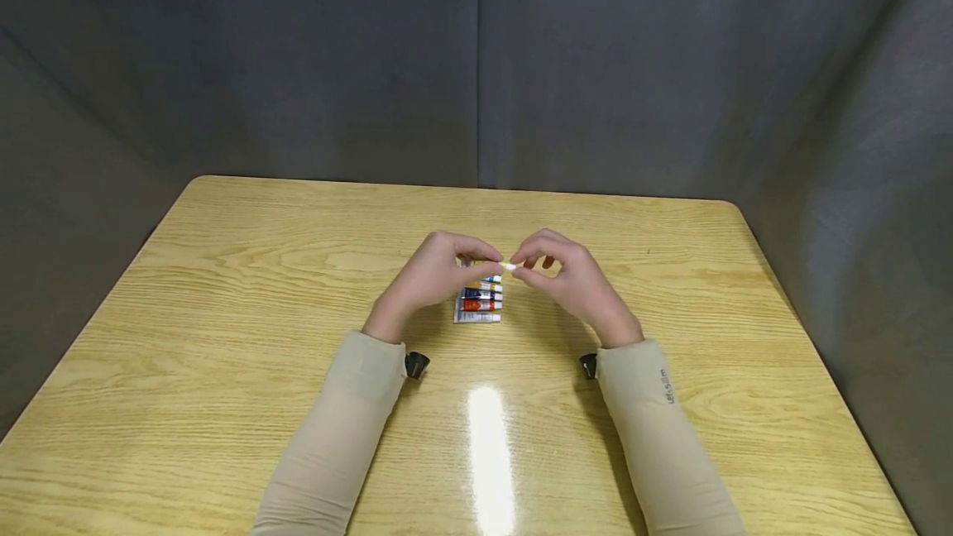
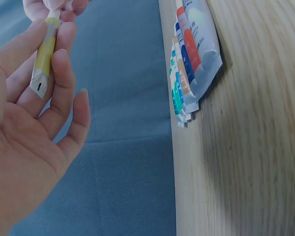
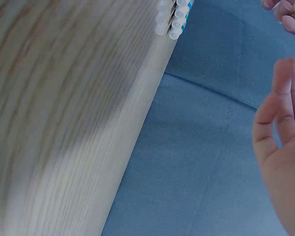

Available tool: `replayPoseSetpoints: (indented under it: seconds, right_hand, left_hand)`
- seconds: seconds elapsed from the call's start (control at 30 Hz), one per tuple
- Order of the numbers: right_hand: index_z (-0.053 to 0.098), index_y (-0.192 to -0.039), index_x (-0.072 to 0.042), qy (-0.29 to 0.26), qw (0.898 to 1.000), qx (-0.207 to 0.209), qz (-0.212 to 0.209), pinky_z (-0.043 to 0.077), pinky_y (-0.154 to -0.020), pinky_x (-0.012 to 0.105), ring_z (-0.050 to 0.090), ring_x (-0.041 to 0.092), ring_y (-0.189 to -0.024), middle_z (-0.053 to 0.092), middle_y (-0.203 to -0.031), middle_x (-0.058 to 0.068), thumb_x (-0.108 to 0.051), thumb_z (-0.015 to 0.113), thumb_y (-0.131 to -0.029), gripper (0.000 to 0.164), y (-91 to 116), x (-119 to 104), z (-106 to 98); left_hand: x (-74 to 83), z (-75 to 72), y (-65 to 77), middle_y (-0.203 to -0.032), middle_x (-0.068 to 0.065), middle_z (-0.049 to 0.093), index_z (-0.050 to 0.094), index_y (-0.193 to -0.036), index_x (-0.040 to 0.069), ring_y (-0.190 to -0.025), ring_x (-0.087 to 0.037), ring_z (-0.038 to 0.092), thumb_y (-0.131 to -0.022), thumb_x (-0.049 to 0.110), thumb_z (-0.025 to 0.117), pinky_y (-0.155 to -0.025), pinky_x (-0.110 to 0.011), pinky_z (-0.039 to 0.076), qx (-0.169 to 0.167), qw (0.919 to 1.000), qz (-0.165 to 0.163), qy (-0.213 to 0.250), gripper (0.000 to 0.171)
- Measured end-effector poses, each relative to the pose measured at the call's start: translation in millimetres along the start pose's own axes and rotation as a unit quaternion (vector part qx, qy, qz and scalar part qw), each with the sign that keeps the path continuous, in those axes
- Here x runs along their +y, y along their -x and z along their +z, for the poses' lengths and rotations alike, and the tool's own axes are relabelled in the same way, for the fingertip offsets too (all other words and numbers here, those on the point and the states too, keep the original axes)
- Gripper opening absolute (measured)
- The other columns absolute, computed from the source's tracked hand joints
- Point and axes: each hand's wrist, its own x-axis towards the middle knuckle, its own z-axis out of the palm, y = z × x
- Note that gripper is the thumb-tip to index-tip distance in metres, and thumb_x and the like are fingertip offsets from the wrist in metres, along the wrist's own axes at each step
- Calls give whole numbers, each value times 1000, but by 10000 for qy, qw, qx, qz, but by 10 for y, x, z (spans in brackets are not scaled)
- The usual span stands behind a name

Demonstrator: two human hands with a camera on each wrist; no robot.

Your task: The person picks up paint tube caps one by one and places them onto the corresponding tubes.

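Above the table, my left hand (image 1: 439, 273) holds a small yellow paint tube (image 2: 44, 52) between thumb and fingers, its flat crimped end toward the palm. My right hand (image 1: 567, 275) pinches the tube's white cap (image 1: 510, 266) at the other end, with thumb and forefinger. Below the hands a row of paint tubes lies side by side on the table, white caps to the right. Nearest is a white tube (image 2: 201, 30), then a red tube (image 2: 189, 41), a dark blue tube (image 1: 480, 294) and an ochre one. Blue and green tubes show farther along, partly hidden by the left hand in the head view.
The wood-grain table (image 1: 223, 337) reaches out on both sides of the arms, with a bright light reflection near the front. Dark grey curtains (image 1: 335, 64) hang behind it and at both sides. A black wrist camera (image 1: 417, 365) sits at each sleeve cuff.
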Motion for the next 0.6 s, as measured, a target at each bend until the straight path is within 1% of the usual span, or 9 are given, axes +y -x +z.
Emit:
replayPoseSetpoints:
  seconds: [0.13,0.23,0.37,0.5,0.6]
  right_hand:
    - [76,-100,-17,45,10000,-3,41,49,-88,44,61,14,-93,69,-105,-1,-18,75,-96,4,1,3,-5]
    - [77,-100,-15,91,9999,-60,68,50,-87,42,60,14,-96,69,-105,-1,-20,73,-98,7,1,7,-15]
    - [77,-103,-14,148,9998,-90,77,49,-87,40,61,14,-97,70,-106,-1,-23,72,-99,11,2,15,-23]
    - [76,-108,-17,137,9999,-43,95,49,-88,41,62,14,-95,70,-107,-1,-22,74,-97,13,2,11,-23]
    - [76,-108,-17,116,9999,-45,82,49,-89,40,62,15,-95,70,-108,-1,-21,76,-95,13,1,2,-19]
  left_hand:
    - [2,24,-8,-107,2,80,81,-110,18,-98,-13,71,-96,31,75,-89,-37,57,-7,10000,24,-13,21]
    - [6,31,-8,-107,2,80,81,-110,18,-100,-13,71,-96,31,75,-90,-37,57,0,10000,20,28,21]
    - [8,32,-9,-107,2,80,81,-110,18,-99,-13,71,-96,32,75,-90,-37,57,-4,10000,2,45,21]
    - [6,27,-13,-107,2,80,81,-111,18,-98,-13,71,-96,32,75,-89,-37,57,7,10000,-71,22,21]
    - [9,22,-13,-107,3,80,81,-110,19,-97,-13,71,-96,33,75,-88,-36,57,24,9999,-103,21,21]
